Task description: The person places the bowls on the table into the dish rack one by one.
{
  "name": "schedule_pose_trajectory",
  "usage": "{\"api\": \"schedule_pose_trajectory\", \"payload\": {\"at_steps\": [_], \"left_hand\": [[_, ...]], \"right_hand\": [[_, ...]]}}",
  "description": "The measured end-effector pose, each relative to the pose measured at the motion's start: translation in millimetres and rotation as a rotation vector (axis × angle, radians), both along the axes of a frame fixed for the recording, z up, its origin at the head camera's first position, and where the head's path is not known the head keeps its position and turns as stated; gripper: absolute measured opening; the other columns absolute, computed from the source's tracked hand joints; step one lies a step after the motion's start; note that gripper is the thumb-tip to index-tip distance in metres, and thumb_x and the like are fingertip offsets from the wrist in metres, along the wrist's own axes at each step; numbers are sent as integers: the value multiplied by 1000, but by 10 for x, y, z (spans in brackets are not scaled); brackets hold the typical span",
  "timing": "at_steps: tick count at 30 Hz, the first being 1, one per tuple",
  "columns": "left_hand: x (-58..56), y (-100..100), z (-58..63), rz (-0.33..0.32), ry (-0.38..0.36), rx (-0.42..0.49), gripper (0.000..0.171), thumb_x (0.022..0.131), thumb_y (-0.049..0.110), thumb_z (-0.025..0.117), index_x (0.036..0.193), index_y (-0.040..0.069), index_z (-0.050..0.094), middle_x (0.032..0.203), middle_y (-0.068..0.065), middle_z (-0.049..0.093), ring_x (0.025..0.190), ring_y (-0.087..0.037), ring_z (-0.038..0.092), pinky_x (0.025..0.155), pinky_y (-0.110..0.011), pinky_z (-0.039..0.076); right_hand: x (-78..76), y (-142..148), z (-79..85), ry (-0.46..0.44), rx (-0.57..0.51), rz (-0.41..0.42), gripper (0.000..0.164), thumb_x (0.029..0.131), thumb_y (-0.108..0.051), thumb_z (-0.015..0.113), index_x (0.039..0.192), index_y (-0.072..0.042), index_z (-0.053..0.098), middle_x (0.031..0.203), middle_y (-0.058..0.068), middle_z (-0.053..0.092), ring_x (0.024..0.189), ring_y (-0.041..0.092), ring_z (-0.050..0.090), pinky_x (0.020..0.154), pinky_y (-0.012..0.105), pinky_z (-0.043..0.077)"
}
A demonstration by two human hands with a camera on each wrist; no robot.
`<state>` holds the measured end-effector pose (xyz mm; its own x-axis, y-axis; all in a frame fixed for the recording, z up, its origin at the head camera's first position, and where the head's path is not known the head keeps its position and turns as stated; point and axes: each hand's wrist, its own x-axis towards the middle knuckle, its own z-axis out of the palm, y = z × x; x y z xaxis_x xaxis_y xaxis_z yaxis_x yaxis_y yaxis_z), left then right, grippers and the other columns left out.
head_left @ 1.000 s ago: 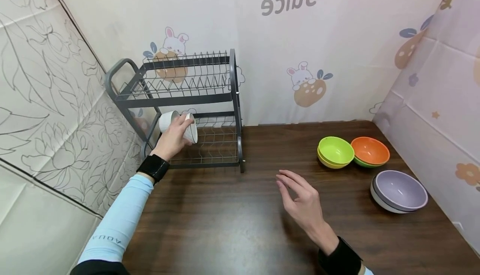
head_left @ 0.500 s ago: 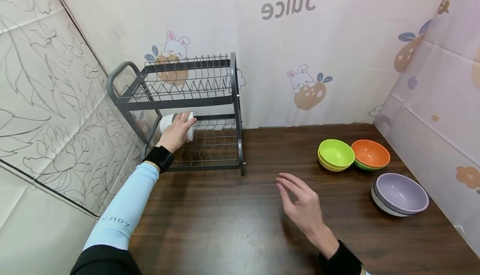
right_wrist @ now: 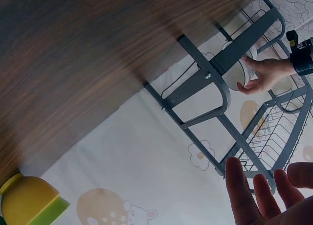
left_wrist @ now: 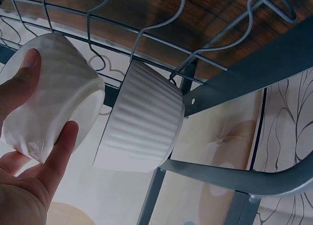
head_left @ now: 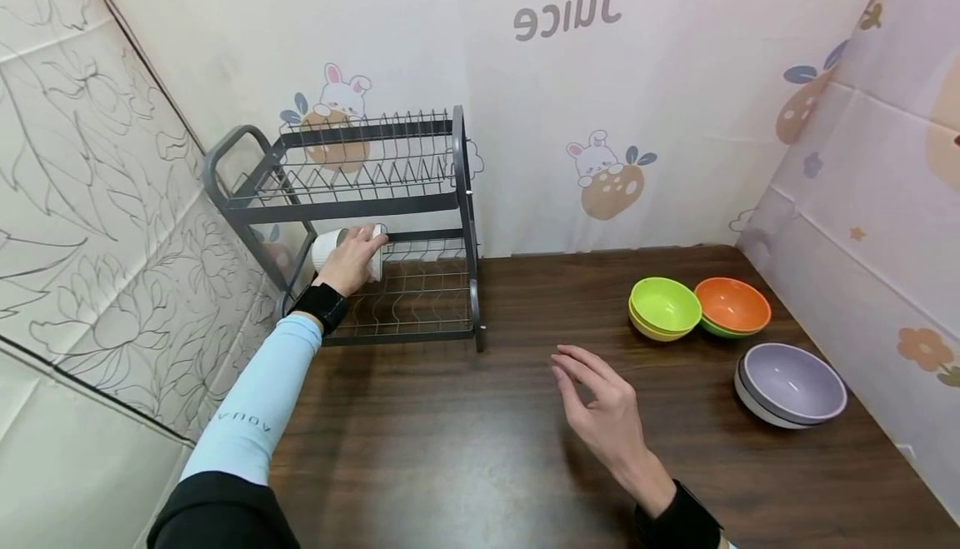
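Note:
My left hand (head_left: 351, 262) reaches into the lower tier of the dark grey dish rack (head_left: 341, 209). It grips a white bowl (left_wrist: 56, 100), thumb on one side and fingers on the other. The bowl is turned on its side, close to the rack wires. Just left of it in the head view, a second white bowl (left_wrist: 142, 118) with ribbed sides stands on its side in the same tier. My right hand (head_left: 609, 420) hangs over the table, fingers loosely bent, holding nothing.
On the right of the brown table (head_left: 450, 449) stand stacked bowls: lime green (head_left: 666, 303) on yellow (head_left: 647, 326), orange (head_left: 732, 303) on green, and purple (head_left: 797, 382) on white (head_left: 759, 406). Printed cloth walls (head_left: 525, 182) enclose the back and sides. The rack's upper tier (head_left: 360, 170) overhangs the left hand.
The left hand has turned the white bowl, so its rim now shows nearly edge-on in the head view beside the other white bowl. The right hand has stayed in place.

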<state>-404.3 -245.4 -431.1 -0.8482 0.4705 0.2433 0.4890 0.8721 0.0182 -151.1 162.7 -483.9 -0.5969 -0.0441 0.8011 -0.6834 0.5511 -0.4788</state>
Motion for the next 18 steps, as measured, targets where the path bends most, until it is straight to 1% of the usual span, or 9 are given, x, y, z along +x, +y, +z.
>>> {"api": "schedule_pose_trajectory", "payload": {"at_steps": [6, 9, 14, 18], "left_hand": [[-40, -8, -43, 37, -50, 40, 79, 73, -7, 92, 143, 0, 57, 160, -32, 38, 144, -53, 37, 98, -64, 52], [-59, 1, -61, 33, -53, 60, 80, 72, -10, 91, 143, 0, 56, 159, -32, 40, 143, -53, 38, 98, -64, 52], [-111, 17, -73, 26, -37, 59, 77, 72, -14, 87, 141, 1, 55, 157, -30, 42, 139, -51, 41, 88, -61, 57], [-151, 21, -73, 31, -20, 62, 69, 71, -17, 84, 133, 0, 58, 153, -29, 46, 136, -50, 45, 81, -61, 58]], "right_hand": [[8, -13, -2, -4, -5, -2, 30, 85, 7, 80, 112, -5, 80, 118, 11, 75, 100, 25, 74, 97, 14, 49], [18, -19, -8, -10, -6, -4, 30, 85, 8, 80, 112, -5, 80, 118, 10, 75, 100, 24, 74, 97, 14, 49], [30, -29, -15, -17, -7, -6, 30, 85, 8, 80, 112, -6, 80, 117, 12, 75, 100, 24, 74, 97, 14, 49], [26, -25, -14, -19, -5, -9, 29, 86, 7, 80, 112, -6, 81, 118, 11, 75, 99, 24, 74, 97, 14, 49]]}}
